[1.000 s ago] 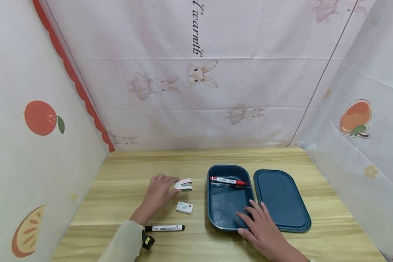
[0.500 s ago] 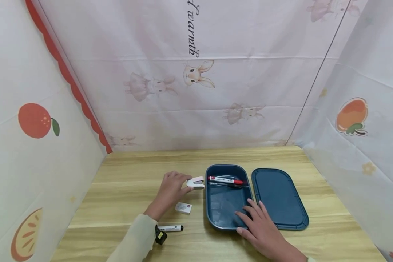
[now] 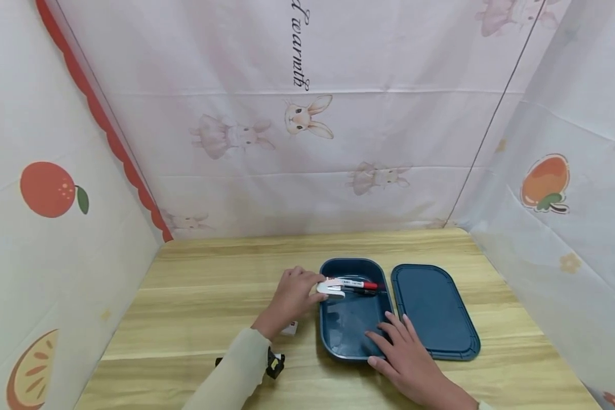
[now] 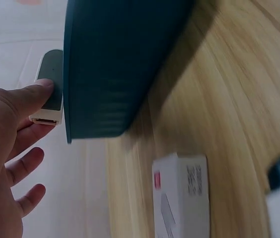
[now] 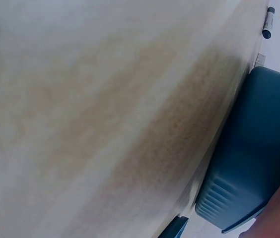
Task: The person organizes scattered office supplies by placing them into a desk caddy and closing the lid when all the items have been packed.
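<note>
Left hand (image 3: pixel 294 291) holding white stapler (image 3: pixel 331 288) in narrow pinch, at left rim of blue box (image 3: pixel 345 330), right hand (image 3: pixel 409 357) loosely spread, fingers touching the box's right rim

Your left hand (image 3: pixel 293 293) now brings the pinched stapler (image 3: pixel 331 288) from above the table (image 3: pixel 210 285) to over the left rim of the blue container (image 3: pixel 353 330), overlapping the red marker (image 3: pixel 365 285). Your wrist newly hides much of the small white carton (image 3: pixel 290 328), and your sleeve (image 3: pixel 236 370) crosses the black-ended marker (image 3: pixel 218 361).
</note>
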Motion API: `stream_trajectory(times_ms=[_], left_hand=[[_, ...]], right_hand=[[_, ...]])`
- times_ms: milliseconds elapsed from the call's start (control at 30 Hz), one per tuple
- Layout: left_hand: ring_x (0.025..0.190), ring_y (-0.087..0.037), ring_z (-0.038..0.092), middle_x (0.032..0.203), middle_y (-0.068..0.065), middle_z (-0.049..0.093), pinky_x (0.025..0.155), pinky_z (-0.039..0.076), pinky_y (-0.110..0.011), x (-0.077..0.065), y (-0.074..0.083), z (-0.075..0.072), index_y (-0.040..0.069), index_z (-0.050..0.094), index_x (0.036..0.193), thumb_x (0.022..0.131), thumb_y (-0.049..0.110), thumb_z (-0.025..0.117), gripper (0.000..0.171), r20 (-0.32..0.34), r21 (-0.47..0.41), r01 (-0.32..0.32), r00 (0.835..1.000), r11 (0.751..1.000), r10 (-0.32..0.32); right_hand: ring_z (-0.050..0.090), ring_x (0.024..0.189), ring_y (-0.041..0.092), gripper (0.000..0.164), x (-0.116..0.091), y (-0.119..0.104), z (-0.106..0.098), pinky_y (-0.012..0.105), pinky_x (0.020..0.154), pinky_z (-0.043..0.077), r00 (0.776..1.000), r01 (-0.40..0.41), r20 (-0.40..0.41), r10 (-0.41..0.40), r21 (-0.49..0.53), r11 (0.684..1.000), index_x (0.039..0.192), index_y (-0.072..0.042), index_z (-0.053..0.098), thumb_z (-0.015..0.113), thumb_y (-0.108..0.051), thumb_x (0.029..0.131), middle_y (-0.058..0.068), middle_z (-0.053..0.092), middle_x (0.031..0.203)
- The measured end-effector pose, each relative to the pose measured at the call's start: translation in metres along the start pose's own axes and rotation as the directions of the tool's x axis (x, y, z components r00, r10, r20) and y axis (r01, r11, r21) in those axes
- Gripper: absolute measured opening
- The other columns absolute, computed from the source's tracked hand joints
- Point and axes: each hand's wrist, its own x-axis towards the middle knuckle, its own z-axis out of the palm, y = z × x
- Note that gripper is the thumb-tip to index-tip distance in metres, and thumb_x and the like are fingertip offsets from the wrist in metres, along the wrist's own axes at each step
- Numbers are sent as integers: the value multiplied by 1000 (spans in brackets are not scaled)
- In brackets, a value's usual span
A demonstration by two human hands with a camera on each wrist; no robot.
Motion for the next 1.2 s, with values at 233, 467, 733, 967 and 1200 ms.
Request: stream_trajectory(times_ms=[233,467,733,967,1200], left_hand=[[109,-16,51,126,8,69,104,39,-42,15,14,8,27,68,128,94,48,68,40,57,80,-44,998,996,40],[104,-16,50,124,5,70,101,40,-39,22,23,18,24,70,126,94,45,69,38,56,104,-67,997,992,62],[106,-17,46,124,5,66,93,39,-36,24,27,25,27,69,129,94,47,68,41,63,139,-34,998,990,26],[101,-16,43,119,6,67,85,35,-32,26,26,28,27,71,127,91,49,71,41,45,190,-45,998,981,37],[97,-16,41,116,6,67,83,33,-31,29,29,29,27,72,124,90,50,72,42,77,215,-30,997,976,14]], right_hand=[[20,153,31,51,-1,1,0,38,123,-17,1000,3,12,-3,15,1000,140,-26,59,47,-57,102,7,48,150],[21,152,32,49,-2,4,1,37,122,-19,1000,26,-12,-26,-8,1000,140,-27,60,47,-55,103,6,49,149],[22,152,31,46,-2,5,2,36,123,-16,999,35,-37,-35,-5,999,139,-27,61,50,-53,102,6,51,147],[26,151,33,44,-2,2,-1,55,122,6,997,43,-70,-43,-4,999,135,-25,63,52,-52,102,6,52,144],[24,152,31,47,-2,2,0,51,125,0,999,21,-41,-21,2,1000,135,-26,63,48,-56,102,5,51,146]])
